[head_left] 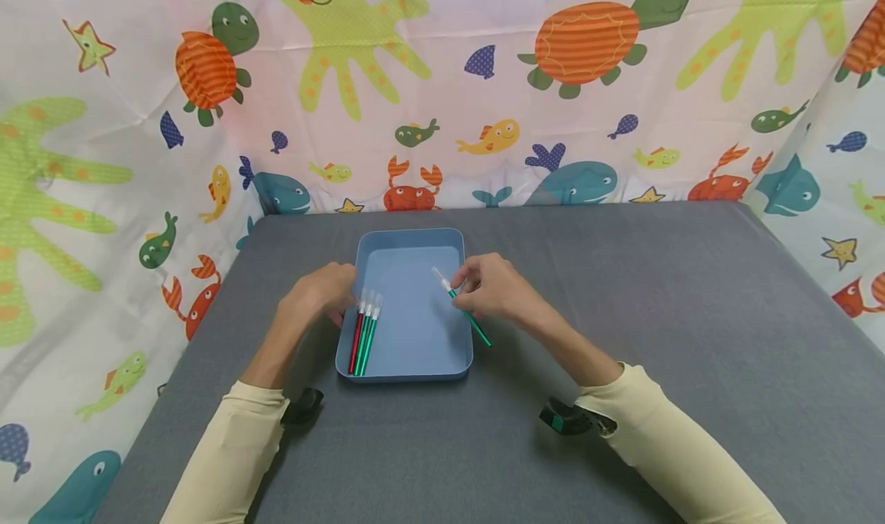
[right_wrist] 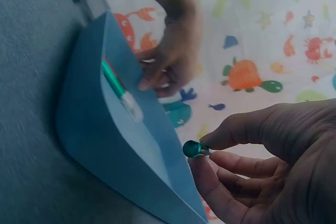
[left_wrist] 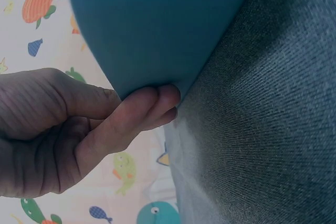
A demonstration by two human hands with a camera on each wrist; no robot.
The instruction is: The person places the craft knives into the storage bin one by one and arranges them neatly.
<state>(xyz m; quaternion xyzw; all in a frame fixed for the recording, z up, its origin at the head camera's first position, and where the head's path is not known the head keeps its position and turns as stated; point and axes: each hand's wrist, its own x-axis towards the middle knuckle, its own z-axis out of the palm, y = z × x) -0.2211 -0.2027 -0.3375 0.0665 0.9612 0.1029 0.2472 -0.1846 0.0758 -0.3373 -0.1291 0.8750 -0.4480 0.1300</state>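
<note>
My right hand (head_left: 494, 286) pinches a slim, shiny green craft knife (head_left: 478, 329) with a clear cap between thumb and fingers. It is slanted over the right rim of a blue tray (head_left: 422, 332), cap end over the tray. In the right wrist view the round green butt of this craft knife (right_wrist: 192, 149) points at the camera. My left hand (head_left: 321, 290) grips the tray's left wall, with fingers against the outside of the wall (left_wrist: 152, 30). Inside the tray, along its left side, lie a red craft knife (head_left: 356, 343) and two green craft knives (head_left: 372, 336), caps pointing away from me.
The tray stands on a grey cloth-covered table (head_left: 657, 301). A white curtain (head_left: 442, 86) printed with sea animals hangs behind and at both sides. Black wrist cameras (head_left: 302, 407) sit at both sleeve cuffs, low over the table.
</note>
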